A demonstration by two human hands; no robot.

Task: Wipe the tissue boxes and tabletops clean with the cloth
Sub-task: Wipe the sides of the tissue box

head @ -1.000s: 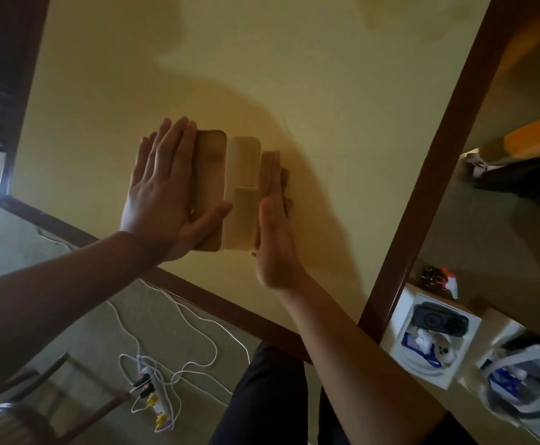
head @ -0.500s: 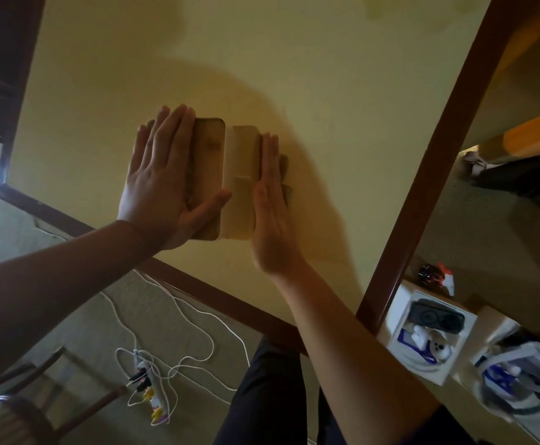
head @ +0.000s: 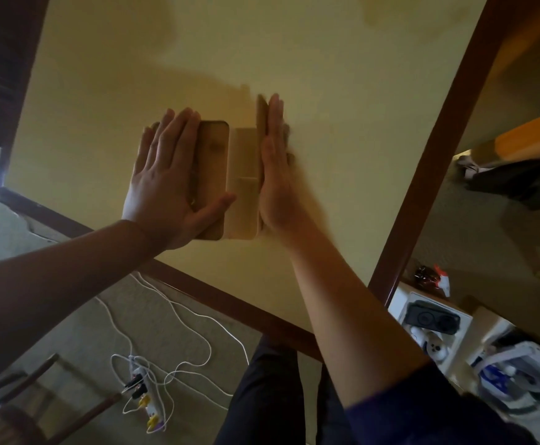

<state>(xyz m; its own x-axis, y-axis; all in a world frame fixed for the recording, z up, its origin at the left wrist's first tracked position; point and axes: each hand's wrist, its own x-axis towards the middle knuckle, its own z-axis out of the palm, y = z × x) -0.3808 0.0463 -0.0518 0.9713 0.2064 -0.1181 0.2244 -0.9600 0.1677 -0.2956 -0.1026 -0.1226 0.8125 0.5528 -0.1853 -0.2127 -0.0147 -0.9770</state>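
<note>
A light wooden tissue box lies on the yellow tabletop. My left hand rests flat on the box's left part, fingers straight and thumb across its near end. My right hand stands on edge with straight fingers, pressed against the box's right side. A dark bit of cloth shows just beyond that palm, between the hand and the table; most of it is hidden. The right hand is blurred by motion.
Dark wood trim runs along the table's near edge and right edge. On the floor below lie a power strip with white cables and a chair at left, an open white box and a plastic bag at right.
My right hand has slid away from me along the box's right side, its fingertips now past the box's far end. My left hand stays flat on the box.
</note>
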